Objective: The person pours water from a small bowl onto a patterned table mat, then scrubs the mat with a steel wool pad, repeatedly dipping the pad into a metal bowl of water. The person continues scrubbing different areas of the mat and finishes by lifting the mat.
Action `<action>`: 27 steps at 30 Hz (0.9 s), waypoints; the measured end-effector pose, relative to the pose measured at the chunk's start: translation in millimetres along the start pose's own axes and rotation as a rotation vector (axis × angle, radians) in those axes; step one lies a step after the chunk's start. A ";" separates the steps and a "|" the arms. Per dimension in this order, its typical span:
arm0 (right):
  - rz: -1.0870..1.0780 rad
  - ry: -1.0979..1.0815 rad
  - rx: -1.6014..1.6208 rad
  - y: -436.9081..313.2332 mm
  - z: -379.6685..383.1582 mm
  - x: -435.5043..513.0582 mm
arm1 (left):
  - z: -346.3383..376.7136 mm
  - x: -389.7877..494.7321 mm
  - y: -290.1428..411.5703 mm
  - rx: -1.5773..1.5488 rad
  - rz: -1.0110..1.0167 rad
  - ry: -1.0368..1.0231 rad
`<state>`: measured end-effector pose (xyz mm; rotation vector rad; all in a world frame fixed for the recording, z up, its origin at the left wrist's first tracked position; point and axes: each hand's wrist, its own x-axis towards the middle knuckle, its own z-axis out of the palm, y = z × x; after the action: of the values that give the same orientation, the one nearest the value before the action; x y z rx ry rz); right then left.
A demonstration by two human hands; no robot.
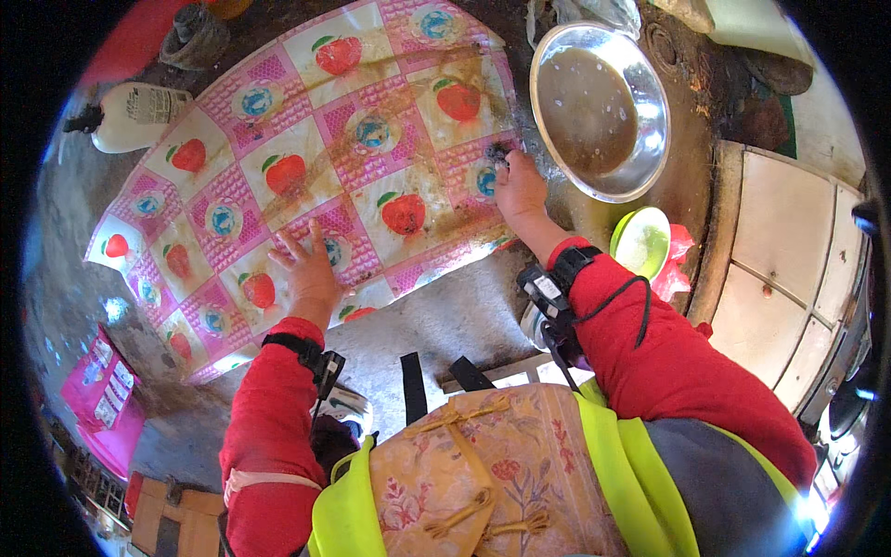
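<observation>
A plastic tablecloth [379, 163] with pink, white and apple-print squares lies spread on the wet floor, marked with brown dirt. My left hand [311, 275] rests on its near part, fingers spread and palm down. At the right edge of the sheet, my right hand [522, 188] grips a small dark scrubbing pad [498, 151] against the printed surface. The fingers partly cover the pad, so its exact material is unclear. Just beyond that hand stands a metal basin [658, 150] of murky brown water [585, 111] with some foam.
A green bowl [642, 244] with whitish contents sits on red plastic [675, 268] below the basin. On the left are a white pump bottle [139, 115] and a pink bag or box [108, 404]. A pale tiled ledge [779, 264] runs along the right.
</observation>
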<state>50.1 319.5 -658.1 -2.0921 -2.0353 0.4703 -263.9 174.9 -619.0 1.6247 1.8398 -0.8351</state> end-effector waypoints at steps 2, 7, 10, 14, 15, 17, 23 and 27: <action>-0.021 -0.005 0.092 -5.2 -1.7 12.6 | -0.2 0.4 -0.1 0.015 0.035 0.009; 0.143 -0.062 0.062 -7.9 12.0 39.8 | -0.4 -0.1 -0.4 0.032 -0.001 -0.002; 0.103 -0.073 -0.021 -1.1 19.6 44.0 | 4.7 1.6 -0.8 0.008 0.001 -0.017; -0.006 0.066 0.104 -2.2 22.7 46.8 | 13.3 4.7 -3.7 -0.027 -0.020 0.014; 0.096 0.031 0.111 -2.4 21.7 43.9 | 15.8 5.2 -4.5 -0.040 -0.010 0.031; 0.106 0.040 0.088 -3.3 21.5 43.9 | 20.3 6.3 -5.7 0.042 -0.001 0.092; 0.087 0.010 0.025 0.3 32.2 62.4 | 23.0 7.1 -6.2 0.029 0.031 0.049; 0.092 0.072 -0.025 -0.4 33.2 60.3 | 16.6 5.5 -4.2 -0.031 -0.047 0.024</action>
<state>38.8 376.6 -694.8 -2.1917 -1.9221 0.3790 -268.8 165.7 -633.7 1.5842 1.9044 -0.8064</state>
